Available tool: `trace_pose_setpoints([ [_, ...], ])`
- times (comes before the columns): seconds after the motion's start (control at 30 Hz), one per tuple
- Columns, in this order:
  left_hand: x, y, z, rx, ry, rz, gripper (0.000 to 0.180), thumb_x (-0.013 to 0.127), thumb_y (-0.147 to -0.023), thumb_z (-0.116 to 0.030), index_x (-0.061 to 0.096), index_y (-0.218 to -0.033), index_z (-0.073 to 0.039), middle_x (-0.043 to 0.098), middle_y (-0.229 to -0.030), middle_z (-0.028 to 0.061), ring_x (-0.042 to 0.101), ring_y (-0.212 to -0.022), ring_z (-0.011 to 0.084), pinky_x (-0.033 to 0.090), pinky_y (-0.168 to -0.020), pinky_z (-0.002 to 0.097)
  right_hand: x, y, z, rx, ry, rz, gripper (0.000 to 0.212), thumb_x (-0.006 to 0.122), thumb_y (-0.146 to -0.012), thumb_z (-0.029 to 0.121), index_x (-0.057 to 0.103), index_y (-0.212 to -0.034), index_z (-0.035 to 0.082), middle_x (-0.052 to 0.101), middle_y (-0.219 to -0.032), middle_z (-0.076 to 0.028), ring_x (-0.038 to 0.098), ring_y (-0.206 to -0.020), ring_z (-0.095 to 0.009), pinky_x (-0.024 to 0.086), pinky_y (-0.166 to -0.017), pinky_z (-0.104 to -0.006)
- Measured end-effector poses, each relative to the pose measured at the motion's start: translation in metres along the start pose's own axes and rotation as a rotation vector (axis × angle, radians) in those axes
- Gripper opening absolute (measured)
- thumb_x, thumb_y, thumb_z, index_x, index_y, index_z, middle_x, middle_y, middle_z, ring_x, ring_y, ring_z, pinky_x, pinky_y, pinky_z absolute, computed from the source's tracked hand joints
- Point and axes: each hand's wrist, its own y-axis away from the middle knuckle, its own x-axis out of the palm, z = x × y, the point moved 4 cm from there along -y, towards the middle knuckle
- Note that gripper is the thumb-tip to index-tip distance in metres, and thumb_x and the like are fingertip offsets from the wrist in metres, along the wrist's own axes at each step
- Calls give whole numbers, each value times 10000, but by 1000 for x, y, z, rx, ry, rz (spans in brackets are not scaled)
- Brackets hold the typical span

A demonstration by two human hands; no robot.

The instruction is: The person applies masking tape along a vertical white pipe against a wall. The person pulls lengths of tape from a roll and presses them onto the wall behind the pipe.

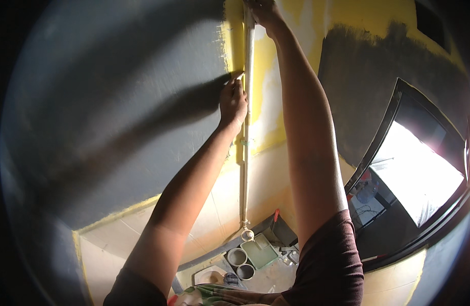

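Note:
A pale vertical pipe [248,66] runs down the wall corner, with paint smears along it. High up, my right hand [265,14] is closed around the pipe, its fingers partly cut off by the upper edge of the view. Lower down, my left hand [234,104] is raised beside the pipe's left side. Its fingers are curled together, and a small light tip shows above them, close to the pipe. What that tip belongs to is too small to make out. Behind the pipe is a yellow painted strip [268,102], patchy with white.
Dark grey wall [117,112] lies left, with cream tiles [214,204] below. A dark-framed open window [365,168] stands right. Beneath my arms are a green tray [263,256], two round containers [237,257], [245,272], and a red-handled tool [276,215].

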Motion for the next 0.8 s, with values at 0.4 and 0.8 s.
trace_pose_setpoints([
  [0.4, -12, 41, 45, 354, -515, -412, 180, 585, -1043, -162, 630, -976, -1, 537, -659, 70, 497, -574, 157, 407, -565, 348, 22, 0, -2, -68, -212, 80, 399, 600, -1073, 359, 720, -1208, 3, 733, -961, -46, 672, -825, -148, 558, -736, -334],
  [0.8, -2, 24, -42, 763, -1008, -360, 354, 705, -894, -116, 621, -1234, -63, 649, -989, 165, 661, -907, 361, 547, -791, 456, 23, 14, 5, -105, -222, 44, 421, 617, -1055, 391, 738, -1175, 6, 740, -932, -68, 667, -803, -155, 553, -710, -339],
])
